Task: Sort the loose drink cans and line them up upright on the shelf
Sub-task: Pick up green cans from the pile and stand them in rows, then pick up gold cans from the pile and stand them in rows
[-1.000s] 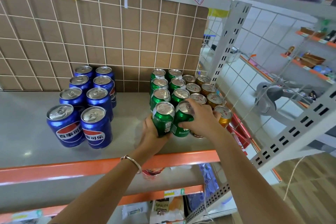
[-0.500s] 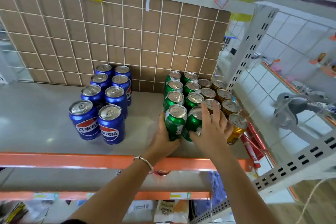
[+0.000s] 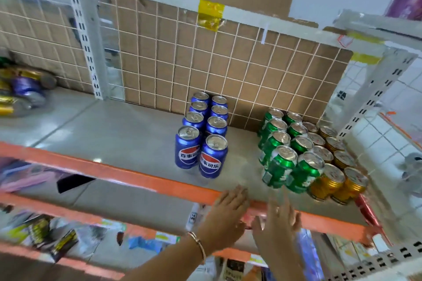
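Observation:
On the grey shelf (image 3: 127, 134) stand upright cans in double rows: blue cans (image 3: 206, 134) in the middle, green cans (image 3: 282, 146) to their right, gold cans (image 3: 335, 166) at the far right. My left hand (image 3: 228, 212) hovers over the shelf's orange front edge (image 3: 137, 175) with straight fingers and holds nothing. My right hand (image 3: 279, 219) is beside it, fingers spread, also empty, just below the front green cans. A blurred heap of loose cans (image 3: 18, 91), purple and gold, lies on its side at the far left of the shelf.
A wire grid over brown cardboard (image 3: 205, 64) backs the shelf. White slotted uprights (image 3: 89, 48) stand at left and right. A lower shelf (image 3: 68, 232) holds packaged goods. Bare shelf surface lies between the loose heap and the blue cans.
Both hands have let go of the front green cans and drawn back to the shelf's front edge. The view has swung left, bringing the loose cans into sight.

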The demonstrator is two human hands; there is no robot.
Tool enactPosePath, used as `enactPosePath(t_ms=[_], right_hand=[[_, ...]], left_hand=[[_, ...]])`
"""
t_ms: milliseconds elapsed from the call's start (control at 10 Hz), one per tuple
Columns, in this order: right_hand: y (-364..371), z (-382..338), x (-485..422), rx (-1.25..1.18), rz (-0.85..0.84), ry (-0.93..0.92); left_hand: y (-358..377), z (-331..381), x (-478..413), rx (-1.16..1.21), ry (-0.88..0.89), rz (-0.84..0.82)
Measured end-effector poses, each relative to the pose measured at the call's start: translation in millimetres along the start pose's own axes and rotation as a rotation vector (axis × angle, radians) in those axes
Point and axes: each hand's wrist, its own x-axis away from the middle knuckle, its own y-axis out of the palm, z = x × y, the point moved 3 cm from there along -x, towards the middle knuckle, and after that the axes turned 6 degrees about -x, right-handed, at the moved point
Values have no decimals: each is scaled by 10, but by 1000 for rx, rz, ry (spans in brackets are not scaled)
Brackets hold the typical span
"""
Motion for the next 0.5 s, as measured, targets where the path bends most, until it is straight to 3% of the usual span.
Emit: enactPosePath(t_ms=[100,200,400,500], right_hand=[[556,-450,336,52,-119,-155],[915,-1125,625,5,-223,-335],[1395,-2564,1112,62,-412,-606],[1385,-3321,1205,66,-590,-576]], left_hand=[[106,-348,556,-125,-1,-100],[213,-953,1238,-90,-203,-199],[-531,-2162,2565,94,-596,-75],[-879,-2646,3107,172,-768,52]])
